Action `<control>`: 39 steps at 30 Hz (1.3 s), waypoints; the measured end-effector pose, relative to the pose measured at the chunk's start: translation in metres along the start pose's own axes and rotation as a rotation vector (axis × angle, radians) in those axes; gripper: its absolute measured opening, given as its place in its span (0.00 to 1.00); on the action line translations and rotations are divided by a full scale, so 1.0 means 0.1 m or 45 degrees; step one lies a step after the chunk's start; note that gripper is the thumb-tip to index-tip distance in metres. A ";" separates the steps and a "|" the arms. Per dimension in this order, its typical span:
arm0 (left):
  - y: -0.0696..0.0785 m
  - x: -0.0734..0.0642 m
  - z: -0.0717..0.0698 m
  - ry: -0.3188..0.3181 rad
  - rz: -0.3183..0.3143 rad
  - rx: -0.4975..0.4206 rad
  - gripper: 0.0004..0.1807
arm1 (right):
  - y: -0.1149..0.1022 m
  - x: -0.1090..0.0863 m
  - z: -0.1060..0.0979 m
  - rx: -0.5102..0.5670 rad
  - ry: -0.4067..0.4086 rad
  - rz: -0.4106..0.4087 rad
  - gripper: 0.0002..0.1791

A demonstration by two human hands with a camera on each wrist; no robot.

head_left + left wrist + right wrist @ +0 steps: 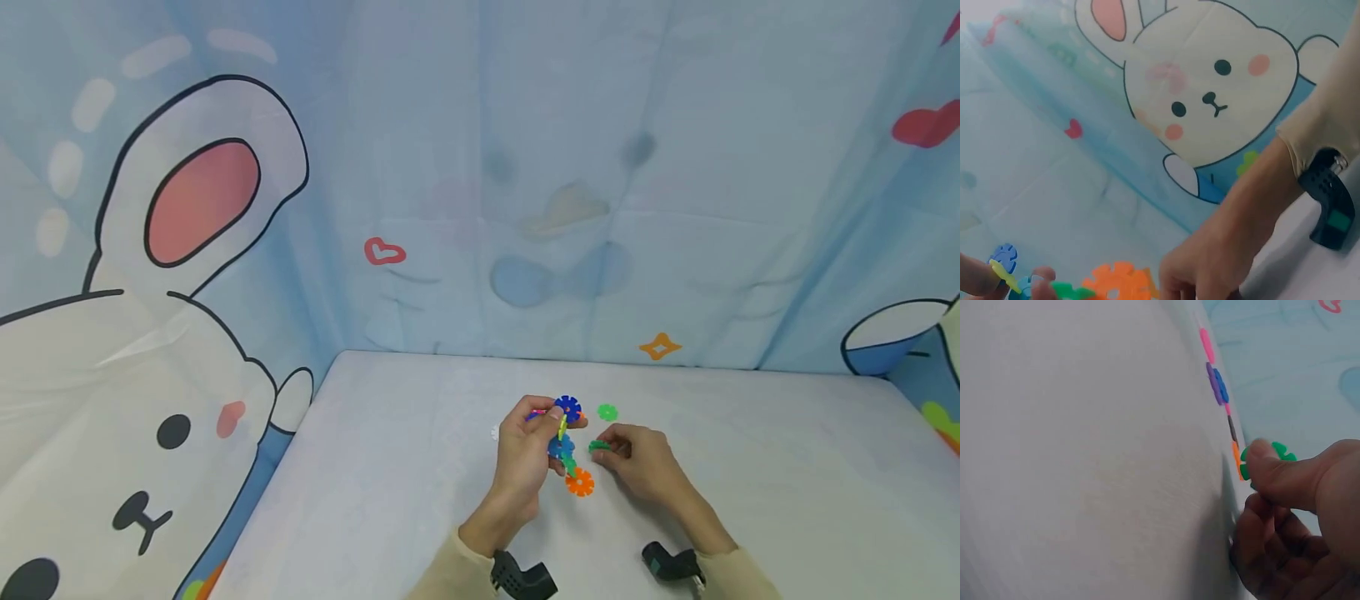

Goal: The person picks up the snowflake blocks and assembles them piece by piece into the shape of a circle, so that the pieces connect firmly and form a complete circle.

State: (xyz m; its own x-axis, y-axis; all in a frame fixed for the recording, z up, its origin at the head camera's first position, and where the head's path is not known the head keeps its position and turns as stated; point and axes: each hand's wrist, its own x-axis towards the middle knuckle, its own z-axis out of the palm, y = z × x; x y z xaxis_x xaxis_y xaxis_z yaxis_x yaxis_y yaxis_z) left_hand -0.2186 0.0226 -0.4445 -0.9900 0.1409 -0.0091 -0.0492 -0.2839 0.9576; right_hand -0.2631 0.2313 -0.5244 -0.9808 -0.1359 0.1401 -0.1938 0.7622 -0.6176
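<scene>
My left hand (522,450) grips a joined string of notched plastic discs near the middle of the table. In it I see a dark blue disc (570,408), a yellow disc (562,427) edge-on, a lighter blue disc (560,448), a green disc and, at the lower end, an orange disc (1121,282). Just to the right, my right hand (645,457) pinches a loose green disc (1283,452) between thumb and fingers. Its thumb covers part of that disc in the right wrist view. A light green disc (607,412) lies on the table beyond both hands.
Pink (1207,345), purple and blue discs lie on the white table (360,467), partly hidden behind my left hand in the head view. A pale disc (495,432) lies left of that hand. A printed blue curtain (450,317) hangs along the table's back edge.
</scene>
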 end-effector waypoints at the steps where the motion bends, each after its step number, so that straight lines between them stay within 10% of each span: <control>1: 0.00 0.00 0.00 -0.011 0.018 0.000 0.09 | 0.01 0.00 -0.02 0.001 0.016 -0.031 0.06; 19: 0.07 0.00 -0.03 -0.151 -0.023 -0.074 0.09 | -0.48 -0.04 -0.50 0.345 0.397 -0.336 0.08; 39: 0.10 0.02 -0.04 -0.210 -0.063 -0.125 0.07 | -0.91 0.02 -0.69 0.506 0.294 -0.486 0.05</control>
State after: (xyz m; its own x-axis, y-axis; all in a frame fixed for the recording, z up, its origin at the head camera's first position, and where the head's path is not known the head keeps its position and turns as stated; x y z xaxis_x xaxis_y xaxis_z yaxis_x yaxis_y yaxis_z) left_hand -0.2213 0.0166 -0.4365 -0.9514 0.3081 -0.0006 -0.1181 -0.3631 0.9242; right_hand -0.2461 0.2057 -0.4146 -0.8182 -0.1788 0.5464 -0.5693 0.3850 -0.7265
